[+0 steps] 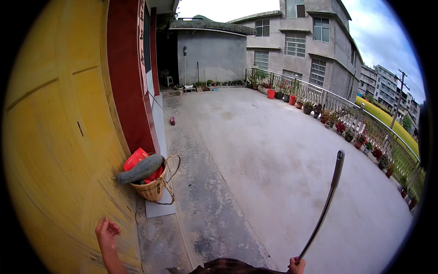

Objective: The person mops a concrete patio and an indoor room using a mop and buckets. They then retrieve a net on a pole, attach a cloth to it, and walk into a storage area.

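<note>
My right hand, at the bottom edge, is closed around a long metal pole. The pole rises up and to the right, ending in a grey grip with a hanging hole; its lower end is out of view. My left hand hangs beside the yellow door, fingers loosely bent and apart, with nothing in it. Ahead of it, against the wall, stands a woven basket with carrying straps. A large dark green gourd lies across its top, over a red bag.
Concrete paving stretches ahead. Potted plants line the metal railing on the right. A mop leans by the red door frame. Long-handled tools stand against the grey shed at the back.
</note>
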`<state>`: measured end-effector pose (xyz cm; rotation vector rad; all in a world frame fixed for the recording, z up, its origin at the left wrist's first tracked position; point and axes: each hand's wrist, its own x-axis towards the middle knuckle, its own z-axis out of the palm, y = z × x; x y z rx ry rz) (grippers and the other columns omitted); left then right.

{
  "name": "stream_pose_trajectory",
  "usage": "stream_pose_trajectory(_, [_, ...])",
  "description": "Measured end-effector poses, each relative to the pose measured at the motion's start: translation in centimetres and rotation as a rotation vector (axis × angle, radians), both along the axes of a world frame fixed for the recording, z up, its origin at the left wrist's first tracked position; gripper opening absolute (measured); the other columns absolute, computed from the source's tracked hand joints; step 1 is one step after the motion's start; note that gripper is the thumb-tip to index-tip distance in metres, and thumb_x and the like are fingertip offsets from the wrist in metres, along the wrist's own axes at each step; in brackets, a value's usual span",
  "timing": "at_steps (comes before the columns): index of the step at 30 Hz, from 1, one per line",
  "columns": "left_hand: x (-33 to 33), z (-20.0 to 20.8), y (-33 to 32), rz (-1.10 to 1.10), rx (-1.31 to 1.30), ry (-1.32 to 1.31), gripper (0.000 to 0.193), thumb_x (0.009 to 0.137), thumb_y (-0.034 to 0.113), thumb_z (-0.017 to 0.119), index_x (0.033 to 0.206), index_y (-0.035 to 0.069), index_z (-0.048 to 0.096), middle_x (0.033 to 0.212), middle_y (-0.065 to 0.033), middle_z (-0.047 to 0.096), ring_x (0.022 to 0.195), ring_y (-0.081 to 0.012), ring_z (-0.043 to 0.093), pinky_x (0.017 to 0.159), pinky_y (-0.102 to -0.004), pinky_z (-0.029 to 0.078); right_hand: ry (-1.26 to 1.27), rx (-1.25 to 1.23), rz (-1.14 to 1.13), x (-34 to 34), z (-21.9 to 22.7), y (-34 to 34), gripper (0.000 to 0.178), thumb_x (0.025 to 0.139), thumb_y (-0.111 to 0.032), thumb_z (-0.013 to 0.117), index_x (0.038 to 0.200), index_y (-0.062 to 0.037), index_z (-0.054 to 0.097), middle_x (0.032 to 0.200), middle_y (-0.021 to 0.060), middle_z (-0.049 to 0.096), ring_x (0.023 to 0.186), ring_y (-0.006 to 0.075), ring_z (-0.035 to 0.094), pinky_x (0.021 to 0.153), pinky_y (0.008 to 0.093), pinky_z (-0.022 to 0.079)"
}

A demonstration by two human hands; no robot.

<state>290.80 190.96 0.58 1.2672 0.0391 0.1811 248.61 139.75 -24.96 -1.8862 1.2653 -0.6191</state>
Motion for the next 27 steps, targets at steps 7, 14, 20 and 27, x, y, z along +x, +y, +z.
stream_pose_trajectory(7, [9.2,-24.1,-7.6,-0.100,0.184,0.767,0.018,0.081,0.019,0.052,0.085,0.003,0.059,0.075,-0.0140,0.060,0.062,-0.0267,0.059,0.052,-0.0378,0.048,0.032,0.178,-0.011,13.5,-3.8,-14.2,0.029,0.079,-0.026,0.055,0.062,-0.0021,0.054,0.048,0.0044,0.049,0.042,0.0170,0.046,0.041,0.0330,0.037])
stream_pose_trajectory(14, [15.0,-37.6,-15.8,-0.557,0.722,1.183,0.033,0.082,0.037,0.051,0.087,0.005,0.059,0.072,-0.0109,0.059,0.059,-0.0243,0.058,0.052,-0.0403,0.049,0.078,0.087,0.011,27.4,-5.8,-24.8,0.025,0.080,-0.023,0.055,0.066,-0.0018,0.056,0.053,0.0052,0.051,0.045,0.0162,0.048,0.043,0.0329,0.039])
stream_pose_trajectory(20, [31.6,-38.3,-29.1,-0.581,0.552,1.000,0.035,0.082,0.040,0.052,0.084,0.006,0.059,0.063,-0.0081,0.057,0.052,-0.0211,0.053,0.048,-0.0341,0.044,-0.009,0.166,-0.128,39.3,-5.2,-31.8,0.019,0.078,-0.023,0.058,0.073,-0.0041,0.057,0.055,0.0036,0.051,0.046,0.0129,0.046,0.043,0.0301,0.038])
stream_pose_trajectory(27, [55.1,-34.9,-45.7,-0.617,0.708,0.763,0.027,0.081,0.030,0.057,0.081,0.003,0.057,0.062,-0.0088,0.059,0.049,-0.0177,0.057,0.043,-0.0305,0.048,0.003,0.198,-0.115,54.5,-7.0,-44.4,0.022,0.081,-0.022,0.059,0.079,-0.0008,0.056,0.054,0.0045,0.049,0.043,0.0128,0.043,0.038,0.0287,0.033])
